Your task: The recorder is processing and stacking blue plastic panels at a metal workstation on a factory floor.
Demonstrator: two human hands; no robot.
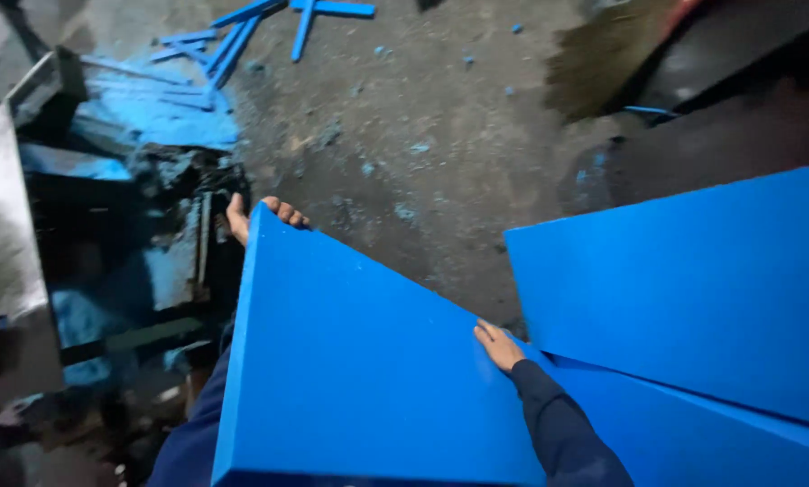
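Left hand (262, 215): fingers curled over the far corner of the thick, flat blue foam slab (350, 361), gripping it.
Right hand (497, 345): fingers lay flat and open on the slab's right edge, steadying it.
Good handling: both edges supported would have kept the slab level.

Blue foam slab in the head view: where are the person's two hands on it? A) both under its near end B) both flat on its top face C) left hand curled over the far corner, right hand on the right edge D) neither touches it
C: the left hand curls over the far corner of the blue foam slab, and the right hand rests on its right edge.
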